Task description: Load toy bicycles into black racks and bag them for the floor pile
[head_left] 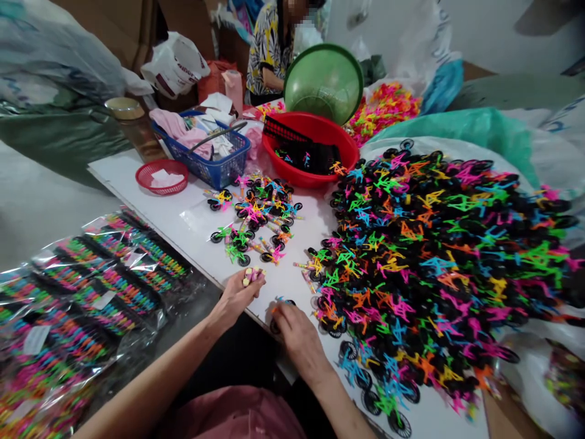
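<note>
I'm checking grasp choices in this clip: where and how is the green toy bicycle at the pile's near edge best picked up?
Probably by its green frame, between the two black wheels, pinched from above and the near side. The open frame offers thin bars to pinch, and bare tabletop lies on the near side, while blue bicycles crowd the far side.

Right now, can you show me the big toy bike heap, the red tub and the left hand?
Toy bike heap (411, 244): head view, on bikes near its middle.
Red tub (297, 178): head view, on its near side wall.
Left hand (237, 296): head view, on the middle of the hand.
</note>
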`<state>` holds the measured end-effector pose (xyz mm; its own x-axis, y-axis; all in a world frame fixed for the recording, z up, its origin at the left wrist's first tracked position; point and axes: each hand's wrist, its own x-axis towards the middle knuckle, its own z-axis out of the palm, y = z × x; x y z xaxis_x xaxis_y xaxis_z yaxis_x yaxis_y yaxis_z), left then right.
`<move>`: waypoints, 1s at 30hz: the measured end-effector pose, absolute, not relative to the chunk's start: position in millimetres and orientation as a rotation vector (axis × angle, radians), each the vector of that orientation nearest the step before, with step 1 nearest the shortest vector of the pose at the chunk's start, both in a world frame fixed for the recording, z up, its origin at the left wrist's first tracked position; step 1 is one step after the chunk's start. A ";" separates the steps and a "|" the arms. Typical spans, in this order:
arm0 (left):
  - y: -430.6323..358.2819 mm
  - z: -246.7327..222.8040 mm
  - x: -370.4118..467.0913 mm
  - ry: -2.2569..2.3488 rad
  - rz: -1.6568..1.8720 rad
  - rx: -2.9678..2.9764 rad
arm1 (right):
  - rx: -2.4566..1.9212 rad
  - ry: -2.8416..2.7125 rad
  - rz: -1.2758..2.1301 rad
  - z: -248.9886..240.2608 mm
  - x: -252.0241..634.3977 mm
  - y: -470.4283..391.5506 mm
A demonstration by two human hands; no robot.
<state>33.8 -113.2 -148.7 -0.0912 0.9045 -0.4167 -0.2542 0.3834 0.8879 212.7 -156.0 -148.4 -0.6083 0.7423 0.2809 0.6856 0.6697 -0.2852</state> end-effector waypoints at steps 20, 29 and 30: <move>-99.4 -117.2 73.5 1.125 1.074 0.951 | -1.512 -1.671 1.152 -91.8 248.2 -108.9; -102.5 -116.4 64.7 1.014 1.040 0.923 | -1.409 -1.428 1.135 -76.4 231.7 -92.5; -102.6 -116.7 63.1 0.989 1.032 0.892 | -1.388 -1.384 1.234 -79.9 229.0 -93.4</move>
